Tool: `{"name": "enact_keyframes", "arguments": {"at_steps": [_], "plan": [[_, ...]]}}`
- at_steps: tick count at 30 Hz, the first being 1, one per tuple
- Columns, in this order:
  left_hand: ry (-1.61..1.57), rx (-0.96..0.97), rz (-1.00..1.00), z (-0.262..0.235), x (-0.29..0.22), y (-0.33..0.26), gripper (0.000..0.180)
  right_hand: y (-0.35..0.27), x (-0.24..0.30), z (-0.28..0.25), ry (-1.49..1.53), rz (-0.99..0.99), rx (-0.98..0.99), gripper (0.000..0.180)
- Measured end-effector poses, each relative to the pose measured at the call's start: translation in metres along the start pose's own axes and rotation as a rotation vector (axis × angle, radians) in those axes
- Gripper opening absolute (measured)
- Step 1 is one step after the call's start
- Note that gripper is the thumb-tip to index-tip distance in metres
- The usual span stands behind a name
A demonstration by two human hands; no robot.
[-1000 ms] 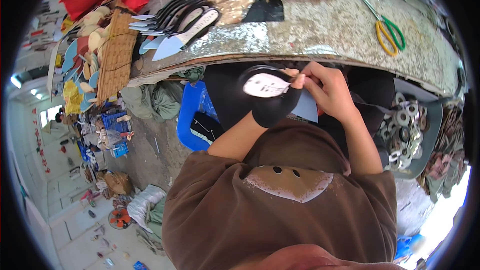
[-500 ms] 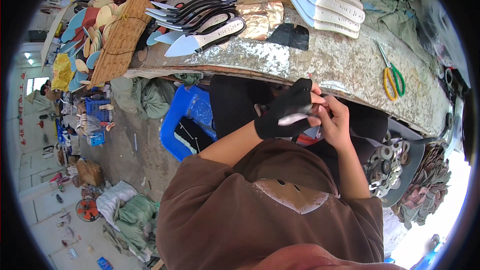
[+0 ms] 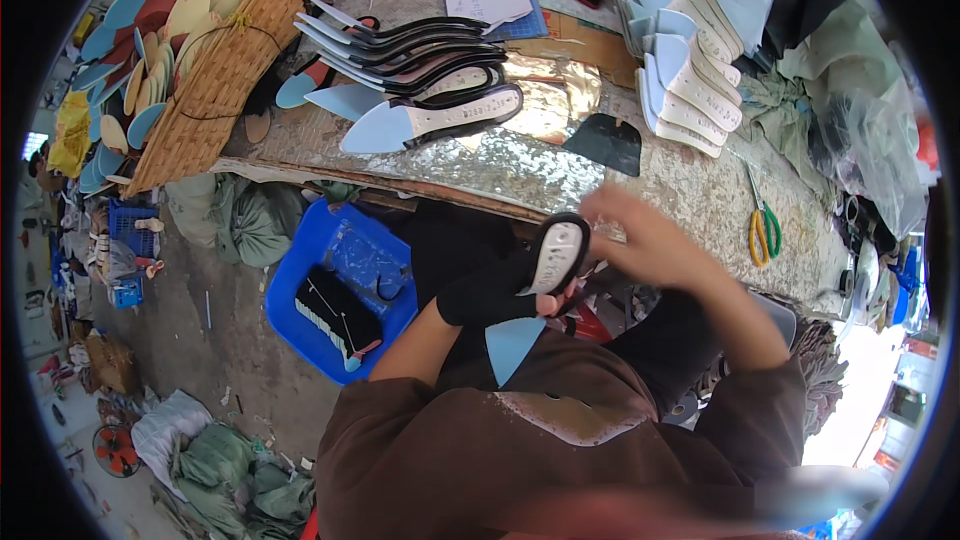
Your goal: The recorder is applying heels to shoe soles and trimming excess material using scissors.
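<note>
With black-gloved left hand [image 3: 490, 292], holding smooth, pointed, black-rimmed insole [image 3: 559, 252]. With blurred right hand [image 3: 645, 235], near it; cannot tell grip.

Worn workbench [image 3: 690, 202] — insoles [image 3: 462, 121], scissors [image 3: 765, 231]

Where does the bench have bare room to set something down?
On the bench, bare patches: between the black piece and scissors, beyond the right hand, and, narrower, between the black-edged insoles and front edge. Crowded: left, by the woven panel, and around the pale insoles.
</note>
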State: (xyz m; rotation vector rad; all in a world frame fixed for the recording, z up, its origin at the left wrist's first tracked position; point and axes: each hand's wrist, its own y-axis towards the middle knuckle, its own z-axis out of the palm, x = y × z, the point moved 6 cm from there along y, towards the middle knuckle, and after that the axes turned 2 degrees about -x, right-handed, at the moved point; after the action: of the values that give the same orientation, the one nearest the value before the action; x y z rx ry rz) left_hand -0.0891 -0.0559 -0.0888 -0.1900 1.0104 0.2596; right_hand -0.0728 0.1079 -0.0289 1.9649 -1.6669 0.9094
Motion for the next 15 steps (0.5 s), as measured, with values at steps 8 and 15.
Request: {"name": "enact_keyframes", "arguments": {"at_steps": [8, 15], "plan": [[0.001, -0.098, 0.021, -0.025, 0.024, 0.002, 0.02, 0.264, -0.118, -0.094, -0.404, 0.268, -0.525, 0.046], [-0.084, -0.314, 0.057, -0.045, 0.04, -0.01, 0.032, 0.31, -0.155, -0.081, 0.042, 0.644, -0.434, 0.068]]}}
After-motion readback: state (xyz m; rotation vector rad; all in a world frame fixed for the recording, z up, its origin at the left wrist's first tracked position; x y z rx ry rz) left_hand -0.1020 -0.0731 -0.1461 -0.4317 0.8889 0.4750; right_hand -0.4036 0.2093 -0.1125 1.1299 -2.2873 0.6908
